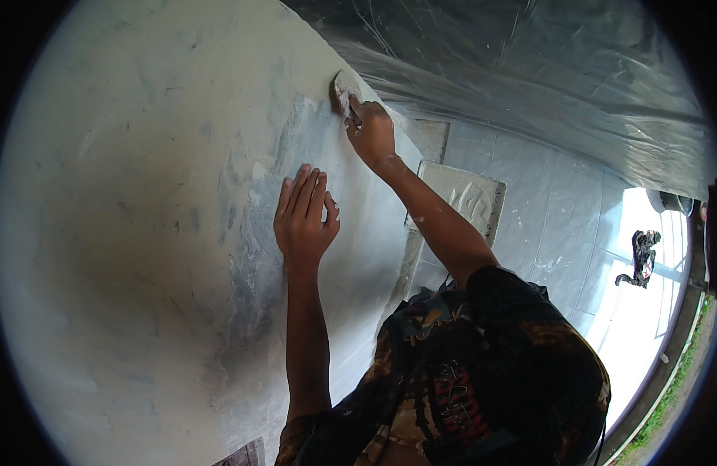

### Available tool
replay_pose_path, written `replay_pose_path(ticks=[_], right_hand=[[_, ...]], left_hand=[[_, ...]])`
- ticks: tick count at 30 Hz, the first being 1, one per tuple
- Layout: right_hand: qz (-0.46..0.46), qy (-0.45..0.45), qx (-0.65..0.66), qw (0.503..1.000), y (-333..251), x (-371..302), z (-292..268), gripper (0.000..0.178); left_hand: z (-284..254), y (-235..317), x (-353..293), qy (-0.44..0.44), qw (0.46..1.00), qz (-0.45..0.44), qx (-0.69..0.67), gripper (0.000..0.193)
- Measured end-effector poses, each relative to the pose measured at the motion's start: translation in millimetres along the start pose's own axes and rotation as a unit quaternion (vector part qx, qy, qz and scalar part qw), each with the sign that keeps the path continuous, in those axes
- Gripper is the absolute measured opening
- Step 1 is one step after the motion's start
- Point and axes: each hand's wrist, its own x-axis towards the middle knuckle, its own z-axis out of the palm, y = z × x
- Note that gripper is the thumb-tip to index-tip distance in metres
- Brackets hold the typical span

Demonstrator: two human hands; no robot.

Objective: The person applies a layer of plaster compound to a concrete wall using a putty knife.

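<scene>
Person's right hand (pixel 372 133) closed around the handle of a paste-smeared scraper (pixel 343 88), blade at the pale wall (pixel 141 147) near its edge; left hand (pixel 305 221) flat on the wall, fingers nearly together, thumb apart; paste-coated tray (pixel 497 210) on grey tiled floor (pixel 560 202)

Red lettering (pixel 458 400) on the dark shirt (pixel 541 373) is unreadable.

Room under renovation, evidenced by the patchily coated wall (pixel 141 194) at nine o'clock and plastic sheeting (pixel 545 85) at two.
</scene>
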Motion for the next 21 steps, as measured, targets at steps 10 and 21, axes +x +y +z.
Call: replay_pose_path(ticks=[10,21], right_hand=[[0.049,0.017,0.040,0.998,9.9,9.5,-17.6,0.044],[0.037,0.010,0.153,0.988,-13.4,-35.6,-22.1,0.042]], left_hand=[[1.9,-1.0,-1.3,0.004,1.000,0.005,0.009,0.027],[-2.9,-4.6,-3.6,-0.005,1.000,-0.002,0.016,0.026]])
